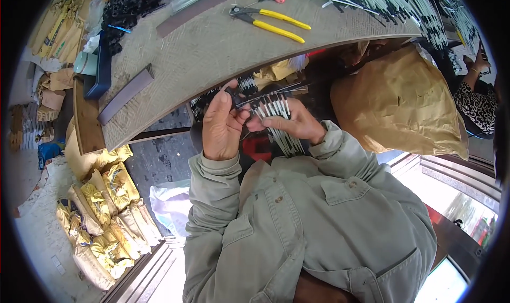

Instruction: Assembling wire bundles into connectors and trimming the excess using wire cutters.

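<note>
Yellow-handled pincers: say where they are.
In the head view, the yellow-handled pincers lie on the tabletop at upper centre, between the long dark strip and the heaped pale rods.

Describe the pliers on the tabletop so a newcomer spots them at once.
Find the big grey tabletop, then look to its far side, between the long dark strip on the left and the heap of thin pale rods on the right. The pliers lie there, dark head pointing left. Two long, splayed yellow handles set them apart from both neighbours.
</note>
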A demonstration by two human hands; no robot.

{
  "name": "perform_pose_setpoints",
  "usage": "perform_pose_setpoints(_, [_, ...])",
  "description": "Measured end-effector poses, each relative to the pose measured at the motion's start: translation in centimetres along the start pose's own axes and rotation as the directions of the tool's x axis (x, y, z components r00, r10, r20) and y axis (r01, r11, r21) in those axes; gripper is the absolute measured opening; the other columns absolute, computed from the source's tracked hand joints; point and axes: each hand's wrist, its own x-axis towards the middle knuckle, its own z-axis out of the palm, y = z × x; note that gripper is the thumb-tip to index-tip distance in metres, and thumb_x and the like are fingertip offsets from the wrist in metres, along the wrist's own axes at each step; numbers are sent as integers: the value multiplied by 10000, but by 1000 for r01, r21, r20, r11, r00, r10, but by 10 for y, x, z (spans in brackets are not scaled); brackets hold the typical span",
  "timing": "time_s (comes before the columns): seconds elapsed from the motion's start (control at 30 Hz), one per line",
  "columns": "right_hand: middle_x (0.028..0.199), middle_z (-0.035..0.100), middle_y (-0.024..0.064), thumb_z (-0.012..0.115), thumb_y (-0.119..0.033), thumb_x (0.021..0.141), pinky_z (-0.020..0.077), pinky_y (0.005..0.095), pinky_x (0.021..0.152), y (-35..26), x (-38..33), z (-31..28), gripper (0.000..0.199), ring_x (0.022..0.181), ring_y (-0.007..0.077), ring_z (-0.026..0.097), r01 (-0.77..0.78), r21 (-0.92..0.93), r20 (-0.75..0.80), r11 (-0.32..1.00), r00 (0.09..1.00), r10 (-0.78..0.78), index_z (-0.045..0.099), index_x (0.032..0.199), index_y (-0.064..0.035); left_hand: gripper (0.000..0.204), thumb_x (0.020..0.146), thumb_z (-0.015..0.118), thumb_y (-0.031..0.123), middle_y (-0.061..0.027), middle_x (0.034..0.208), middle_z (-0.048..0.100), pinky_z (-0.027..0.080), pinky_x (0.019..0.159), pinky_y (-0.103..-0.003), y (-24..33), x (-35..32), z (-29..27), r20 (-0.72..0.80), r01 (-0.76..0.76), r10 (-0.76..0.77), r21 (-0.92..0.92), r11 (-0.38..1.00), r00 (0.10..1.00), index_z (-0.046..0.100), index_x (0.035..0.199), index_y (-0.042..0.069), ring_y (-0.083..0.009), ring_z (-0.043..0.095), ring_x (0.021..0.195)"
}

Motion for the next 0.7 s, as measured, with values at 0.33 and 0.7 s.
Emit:
perform_pose_setpoints(0.33, [1010,609,173,557,-57,858,493,363,845,-2,6,-2,302,951,246,607,20,107,0,994,1000,-20,482,1132,47,327,929,470,208,-104,990,605,496,690,-217,0,7,2,-27,-2,3,37,999,1000,498,1183,5,-109,573,769])
perform_pose_setpoints(0.7, [1001,611,180,556,-65,860,492,361,846,4,7,-4,308,951,245,605,7,78,21,997,1000,-9,480,1132,55,313,926,480,209,-56,952,600,450,676,-219,-5,7,0,-30,-40,41,38,998,999,515,1166,13,-91,513,726])
